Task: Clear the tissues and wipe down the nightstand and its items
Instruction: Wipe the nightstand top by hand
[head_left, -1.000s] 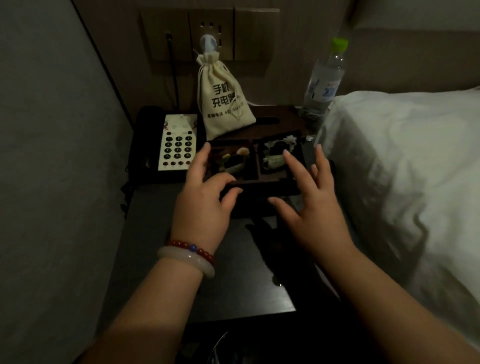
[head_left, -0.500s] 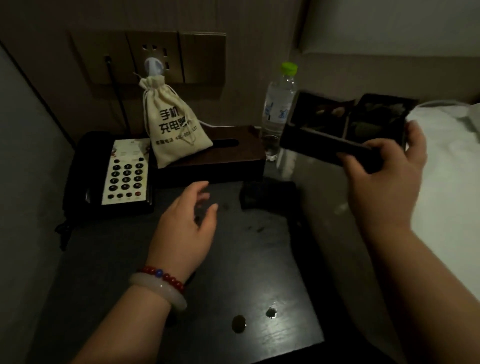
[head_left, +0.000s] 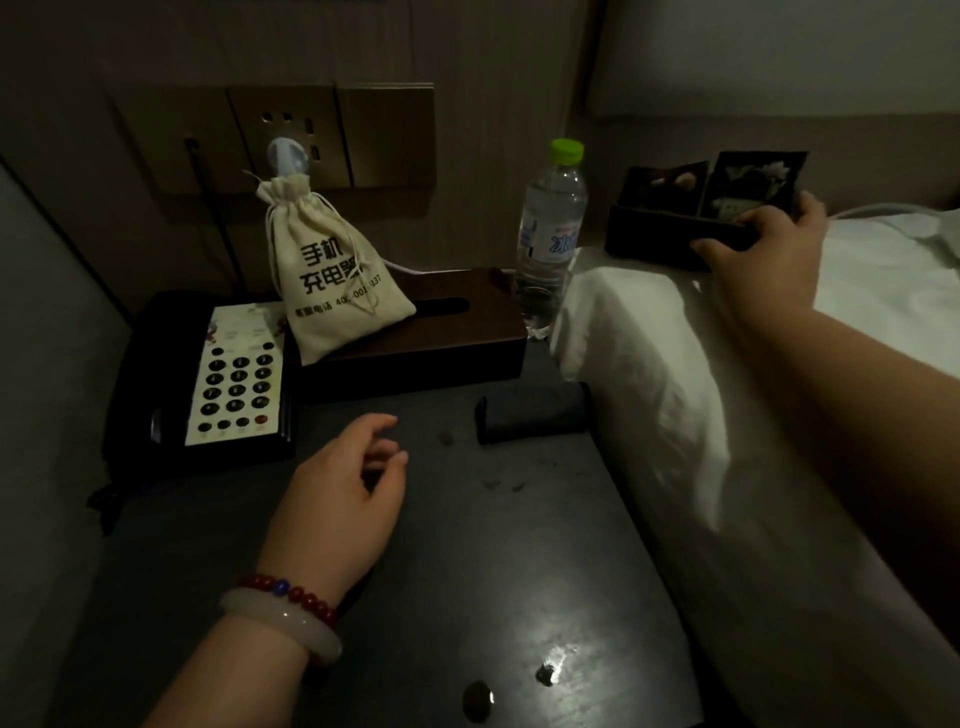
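cleared: your right hand (head_left: 763, 254) grips the black divided tray (head_left: 660, 234), bedside
left hand (head_left: 337, 509): loosely curled, empty
todo: dark wooden nightstand (head_left: 519, 571) crumbs (head_left: 447, 436) unwiped

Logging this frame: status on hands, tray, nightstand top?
Right hand grips compartment tray by the bed. Left hand empty, over nightstand. Crumbs, dark case on top.

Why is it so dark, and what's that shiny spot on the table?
Head view: the room is dim, so the phone and tray look murky; bright glare shines off the nightstand near its front; the bedsheet edge looks blurry.
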